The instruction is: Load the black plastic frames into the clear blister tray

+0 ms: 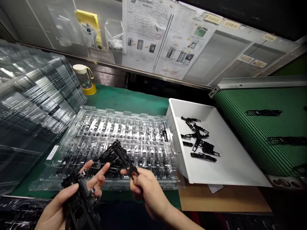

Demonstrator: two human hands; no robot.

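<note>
My left hand is at the bottom left, fingers curled round a bunch of black plastic frame parts. My right hand pinches one end of a single black plastic frame part, which slants up to the left over the clear blister tray. The tray lies on the green mat and its slots hold several black parts.
A white bin with several loose black parts stands right of the tray. A green conveyor belt at the far right carries more black parts. Stacked clear trays rise at the left. A small bottle stands behind.
</note>
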